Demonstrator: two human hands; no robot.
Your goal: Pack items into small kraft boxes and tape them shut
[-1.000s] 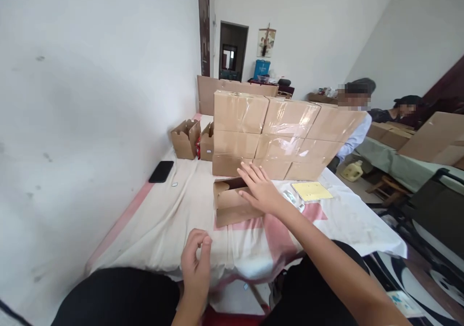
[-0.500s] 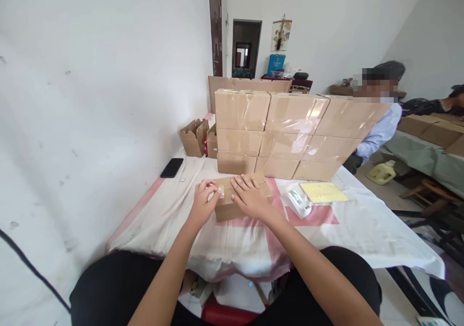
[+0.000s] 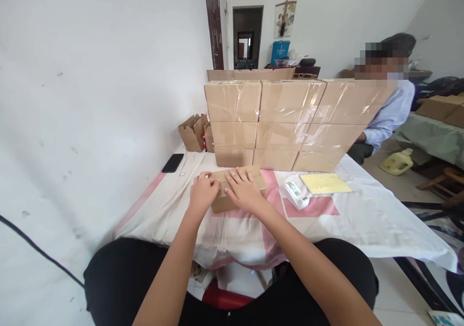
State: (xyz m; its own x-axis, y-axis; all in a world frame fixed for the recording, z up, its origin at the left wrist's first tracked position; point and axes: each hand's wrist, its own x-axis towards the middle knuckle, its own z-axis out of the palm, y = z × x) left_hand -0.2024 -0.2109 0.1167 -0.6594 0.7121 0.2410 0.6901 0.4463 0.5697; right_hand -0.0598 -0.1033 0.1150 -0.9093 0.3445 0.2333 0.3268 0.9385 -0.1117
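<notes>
A small closed cardboard box (image 3: 224, 205) lies on the cloth-covered table in front of me. At its left end is my left hand (image 3: 204, 190), with the fingers curled and closed against the upper edge. What those fingertips pinch or press is hidden. My right hand (image 3: 243, 190) lies flat across the box's top with its fingers stretched out and apart, holding nothing. Just behind the box rises a stack of taped cardboard boxes (image 3: 286, 127). To the right of my right hand sits a white tape dispenser-like device (image 3: 295, 195).
A yellow sheet (image 3: 325, 183) lies at the right and a black phone (image 3: 173, 163) at the left. Open cardboard boxes (image 3: 191, 135) stand by the wall. A person (image 3: 389, 108) sits beyond the stack. A yellow jug (image 3: 397, 162) stands on the floor.
My left hand has shifted in over the box's left end, and the clear tape seen by its fingers is now hidden. My right hand stays flat on top. The view has tilted slightly.
</notes>
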